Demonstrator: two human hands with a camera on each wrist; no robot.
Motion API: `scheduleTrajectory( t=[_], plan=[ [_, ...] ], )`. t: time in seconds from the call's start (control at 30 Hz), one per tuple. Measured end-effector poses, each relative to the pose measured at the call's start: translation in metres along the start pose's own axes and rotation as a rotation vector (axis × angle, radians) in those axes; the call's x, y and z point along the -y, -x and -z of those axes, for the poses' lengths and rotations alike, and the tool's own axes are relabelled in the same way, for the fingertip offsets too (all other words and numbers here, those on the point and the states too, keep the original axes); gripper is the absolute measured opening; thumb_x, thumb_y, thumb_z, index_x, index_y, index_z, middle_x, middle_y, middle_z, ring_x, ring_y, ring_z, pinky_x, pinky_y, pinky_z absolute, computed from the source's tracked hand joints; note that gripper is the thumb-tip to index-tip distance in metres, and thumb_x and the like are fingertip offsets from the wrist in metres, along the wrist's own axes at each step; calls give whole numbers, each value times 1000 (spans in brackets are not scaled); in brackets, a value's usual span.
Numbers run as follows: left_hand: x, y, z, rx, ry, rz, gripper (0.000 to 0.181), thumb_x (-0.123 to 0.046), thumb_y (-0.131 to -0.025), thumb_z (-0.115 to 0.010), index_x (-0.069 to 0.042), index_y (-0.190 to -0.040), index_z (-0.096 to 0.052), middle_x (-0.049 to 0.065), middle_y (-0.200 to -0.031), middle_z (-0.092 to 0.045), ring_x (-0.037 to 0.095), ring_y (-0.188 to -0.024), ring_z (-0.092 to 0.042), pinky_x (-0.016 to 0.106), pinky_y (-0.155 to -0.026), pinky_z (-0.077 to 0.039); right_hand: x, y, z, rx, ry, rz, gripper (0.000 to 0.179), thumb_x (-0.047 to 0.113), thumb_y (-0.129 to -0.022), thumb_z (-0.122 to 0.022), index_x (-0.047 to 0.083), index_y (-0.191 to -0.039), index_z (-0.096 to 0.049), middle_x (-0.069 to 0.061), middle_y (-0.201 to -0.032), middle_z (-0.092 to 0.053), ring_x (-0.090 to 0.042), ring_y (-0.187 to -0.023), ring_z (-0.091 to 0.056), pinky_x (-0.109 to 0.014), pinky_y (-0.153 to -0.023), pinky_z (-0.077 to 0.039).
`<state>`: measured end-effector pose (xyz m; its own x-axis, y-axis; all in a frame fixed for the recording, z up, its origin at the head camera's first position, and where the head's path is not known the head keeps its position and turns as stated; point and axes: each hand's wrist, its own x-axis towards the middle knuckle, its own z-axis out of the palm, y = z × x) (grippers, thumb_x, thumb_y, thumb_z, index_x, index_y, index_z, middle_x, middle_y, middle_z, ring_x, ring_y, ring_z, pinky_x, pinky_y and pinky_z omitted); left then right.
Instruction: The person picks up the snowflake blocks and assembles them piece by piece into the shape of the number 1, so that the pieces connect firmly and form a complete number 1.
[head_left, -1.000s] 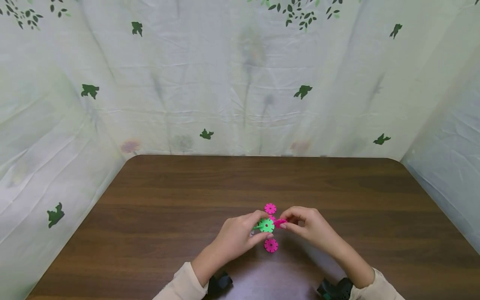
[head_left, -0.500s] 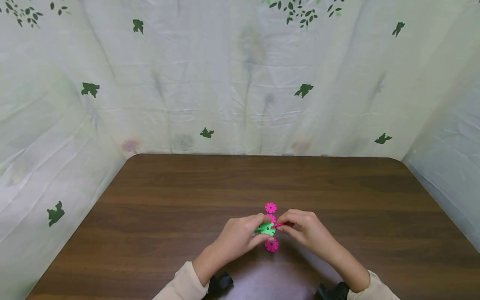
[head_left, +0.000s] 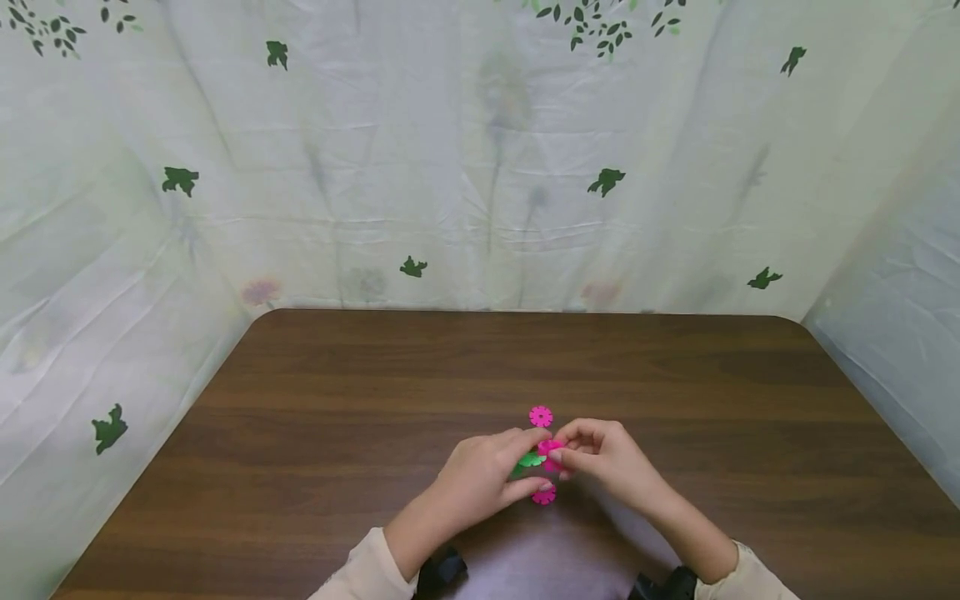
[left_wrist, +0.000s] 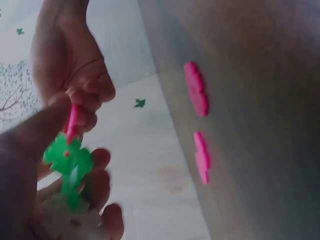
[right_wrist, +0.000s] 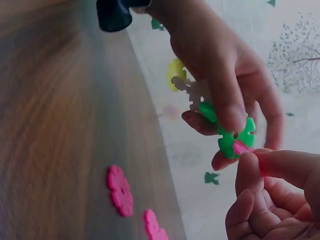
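Observation:
My left hand (head_left: 487, 475) grips a linked chain of notched plastic discs. A green disc (right_wrist: 227, 145) sits at the near end, then another green piece, a white disc (left_wrist: 70, 220) and a yellow disc (right_wrist: 175, 75) behind. My right hand (head_left: 615, 462) pinches a pink notched disc (head_left: 551, 448) between thumb and index finger. In the right wrist view its pink edge (right_wrist: 241, 147) meets the green disc; whether the slots are engaged I cannot tell. Most of the white and yellow discs are hidden by the left hand in the head view.
Loose pink discs lie on the brown wooden table: one far disc (head_left: 541, 416) beyond the hands and one near disc (head_left: 544, 494) by the left thumb. A pale printed curtain (head_left: 450, 167) stands behind the table and along its sides.
The pink disc in my right hand has turned from edge-on to face-on and shifted slightly left against the green disc. The green disc has tilted flatter in my left hand.

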<state>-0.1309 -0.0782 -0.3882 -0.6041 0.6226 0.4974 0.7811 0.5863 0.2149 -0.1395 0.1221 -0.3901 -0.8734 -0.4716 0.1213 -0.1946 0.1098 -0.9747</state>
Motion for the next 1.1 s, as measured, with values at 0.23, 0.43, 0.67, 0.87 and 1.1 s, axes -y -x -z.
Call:
scheduleTrajectory(
  t=[0.23,0.43,0.67,0.87,1.1],
  plan=[
    [1,2,-7,-138,-86,-22,33,-34,-76,-70,-15,-101,-60,-9,-71,-55,1,-52,-45,11,-40,-29,-2,-2,1,81,-42,40,19,6,-86,-60,-9,-96,-56,-12,-78,-59,-14,-67,-59,-40,-64,-50],
    [12,1,1,-168,-53,40,33,-27,-76,-71,-11,-101,-58,-6,-85,-63,3,-60,-54,15,-45,-40,-11,-4,12,158,148,90,13,12,-88,-58,2,-95,-56,-12,-82,-58,-19,-71,-57,-35,-64,-49],
    [16,1,7,-179,-20,95,36,-23,-74,-72,-9,-102,-54,-5,-82,-63,6,-60,-55,18,-47,-41,-25,-4,2,294,601,101,24,16,-81,-68,10,-102,-60,5,-87,-52,-7,-77,-51,-23,-68,-45],
    [17,1,9,-171,-20,112,39,-30,-75,-73,-10,-103,-54,-4,-87,-65,7,-67,-60,21,-50,-45,-27,-2,-2,299,668,94,23,12,-78,-70,14,-96,-56,6,-85,-46,-7,-72,-46,-21,-62,-42],
    [18,0,10,-158,-56,108,34,-29,-76,-72,-12,-101,-56,-6,-85,-64,6,-66,-59,22,-49,-45,-20,-4,4,338,514,107,19,4,-83,-63,16,-94,-53,9,-76,-55,-4,-68,-52,-22,-60,-45]
  ],
)
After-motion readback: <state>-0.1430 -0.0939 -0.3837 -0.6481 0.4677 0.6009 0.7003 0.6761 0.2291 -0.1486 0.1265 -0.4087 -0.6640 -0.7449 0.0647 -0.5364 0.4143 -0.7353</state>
